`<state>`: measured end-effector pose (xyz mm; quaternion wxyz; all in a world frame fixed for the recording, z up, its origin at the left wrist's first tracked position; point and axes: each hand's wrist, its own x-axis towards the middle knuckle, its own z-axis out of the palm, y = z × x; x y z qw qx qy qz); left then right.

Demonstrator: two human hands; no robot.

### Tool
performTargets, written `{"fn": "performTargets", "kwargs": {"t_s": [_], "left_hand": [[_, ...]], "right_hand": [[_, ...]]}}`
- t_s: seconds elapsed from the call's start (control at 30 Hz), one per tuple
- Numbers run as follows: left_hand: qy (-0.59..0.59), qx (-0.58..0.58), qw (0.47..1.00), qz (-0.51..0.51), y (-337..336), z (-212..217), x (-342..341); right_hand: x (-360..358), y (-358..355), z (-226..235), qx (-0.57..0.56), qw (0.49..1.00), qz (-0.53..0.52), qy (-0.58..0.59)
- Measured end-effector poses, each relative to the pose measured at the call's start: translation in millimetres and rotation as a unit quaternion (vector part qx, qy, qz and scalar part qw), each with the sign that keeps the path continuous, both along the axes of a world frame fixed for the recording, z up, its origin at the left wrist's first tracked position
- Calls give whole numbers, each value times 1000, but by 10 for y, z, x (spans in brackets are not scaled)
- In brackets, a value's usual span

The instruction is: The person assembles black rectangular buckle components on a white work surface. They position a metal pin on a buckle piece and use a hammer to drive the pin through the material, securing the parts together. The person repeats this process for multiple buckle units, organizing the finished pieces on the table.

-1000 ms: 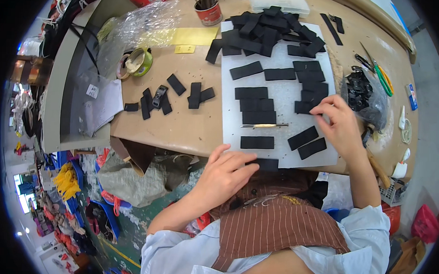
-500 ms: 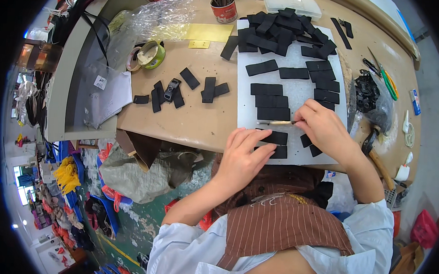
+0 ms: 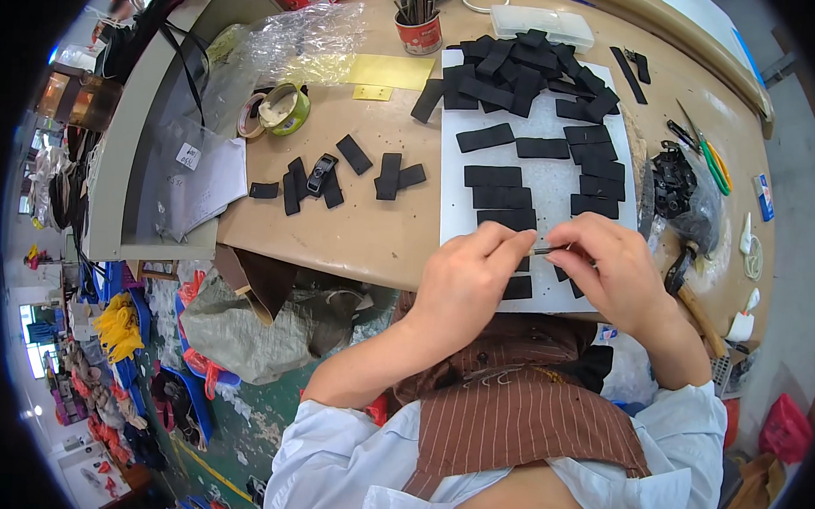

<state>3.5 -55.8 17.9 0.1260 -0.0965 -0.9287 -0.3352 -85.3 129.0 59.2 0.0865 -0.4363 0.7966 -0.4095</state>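
Over the white board (image 3: pixel 545 183), my two hands meet. The left hand (image 3: pixel 474 279) is closed, its thumb and forefinger pinched at one end of a thin stick-like tool (image 3: pixel 546 250). My right hand (image 3: pixel 615 266) grips the other end, with its fingers curled. Only a short dark piece of the tool shows between the fingertips, and its tip is hidden. Flat black fabric strips (image 3: pixel 506 220) lie in two columns on the board around the hands. Some strips below are partly covered by my fingers. At the board's far end is a loose heap of black strips (image 3: pixel 513 70).
More strips and a black buckle-like piece (image 3: pixel 321 173) lie to the left. Tape rolls (image 3: pixel 285 109), a red can of tools (image 3: pixel 419 30) and a clear plastic box (image 3: pixel 541 28) stand farther back. On the right are green-and-orange-handled scissors (image 3: pixel 717 167) and a wooden-handled hammer (image 3: pixel 700 319).
My left hand has lifted off the black strips and gone from spread fingers to a pinch at the tool. The right hand has brought the tool slightly nearer to me.
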Motion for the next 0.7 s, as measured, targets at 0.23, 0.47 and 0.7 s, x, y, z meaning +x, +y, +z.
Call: {"fn": "performTargets", "kwargs": {"t_s": [0.23,0.47,0.7], "left_hand": [[-75,96,991,-50,120,-21,52],[-93,209,969,92,-391,100,15],[-79,551,814,165,-661,-13,-648]], "right_hand": [[-52,130,-136,-45,999,-8,4],[-175,585,-78,-32,995,-91,-11],[226,2013,-462,252,898,-360,-16]]}}
